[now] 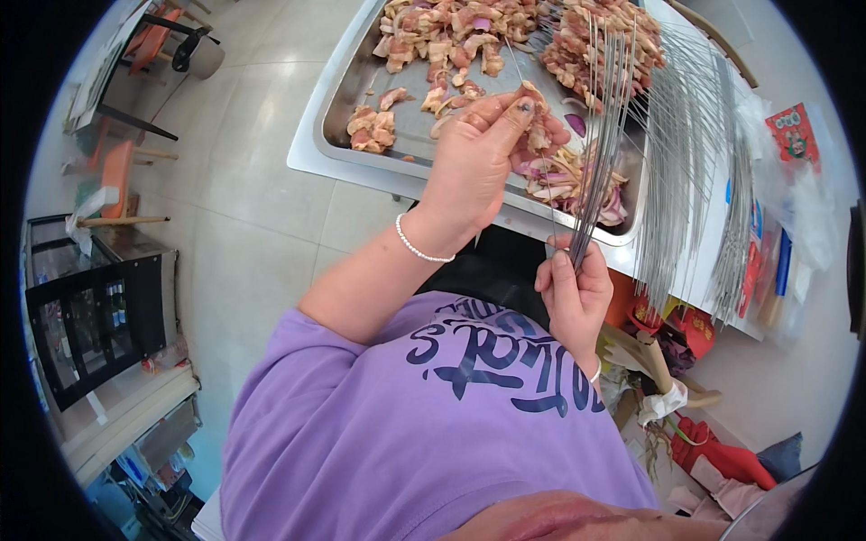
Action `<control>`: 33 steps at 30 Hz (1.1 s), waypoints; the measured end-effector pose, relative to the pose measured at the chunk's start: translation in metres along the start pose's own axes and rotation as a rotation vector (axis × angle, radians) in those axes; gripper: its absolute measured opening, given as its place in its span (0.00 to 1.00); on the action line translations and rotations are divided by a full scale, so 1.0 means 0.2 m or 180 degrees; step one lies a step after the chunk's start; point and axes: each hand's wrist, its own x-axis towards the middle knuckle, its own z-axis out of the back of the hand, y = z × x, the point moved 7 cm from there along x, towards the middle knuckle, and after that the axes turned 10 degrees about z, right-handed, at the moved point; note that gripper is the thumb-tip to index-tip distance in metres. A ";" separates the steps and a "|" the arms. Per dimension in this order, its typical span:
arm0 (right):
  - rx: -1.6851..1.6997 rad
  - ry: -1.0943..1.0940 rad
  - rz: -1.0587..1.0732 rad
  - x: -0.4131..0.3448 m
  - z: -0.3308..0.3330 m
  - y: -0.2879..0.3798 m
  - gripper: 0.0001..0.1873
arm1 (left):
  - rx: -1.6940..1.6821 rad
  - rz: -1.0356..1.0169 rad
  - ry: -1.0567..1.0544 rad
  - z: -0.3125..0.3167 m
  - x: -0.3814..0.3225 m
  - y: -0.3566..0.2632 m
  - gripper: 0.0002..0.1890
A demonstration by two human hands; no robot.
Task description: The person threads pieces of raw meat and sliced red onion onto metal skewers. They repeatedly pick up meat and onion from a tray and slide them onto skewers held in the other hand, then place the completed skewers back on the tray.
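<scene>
My left hand [477, 145] pinches marinated meat pieces [539, 132] around a thin metal skewer [549, 196], above the near part of a steel tray [419, 135]. My right hand [575, 291] grips a fanned bundle of bare metal skewers [599, 155] just off the tray's near edge. The lower end of the single skewer runs down to my right thumb and fingers, and its tip shows beyond the left hand. Loose raw meat [467, 34] is heaped at the tray's far side. Sliced red onion [602, 196] lies in the near right corner.
A dense pile of meat [602, 54] sits at the tray's far right. Many more skewers [676, 182] lie across its right rim and the white table [727, 223]. Plastic bags [812, 203] and a red packet [791, 135] are farther right. Orange chairs [118, 176] stand left.
</scene>
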 end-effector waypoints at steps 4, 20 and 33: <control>-0.0010 0.0047 -0.0024 0.00 -0.02 -0.02 0.08 | -0.0671 0.0042 0.0143 -0.06 -0.03 -0.01 0.09; -0.0084 -0.0126 0.0043 0.00 0.03 0.00 0.08 | 0.4592 -0.1379 -0.0902 0.12 0.09 -0.39 0.14; 0.0056 -0.0146 0.0030 -0.04 0.07 0.02 0.07 | 0.7018 -0.1819 -0.0971 0.20 0.64 -0.36 0.11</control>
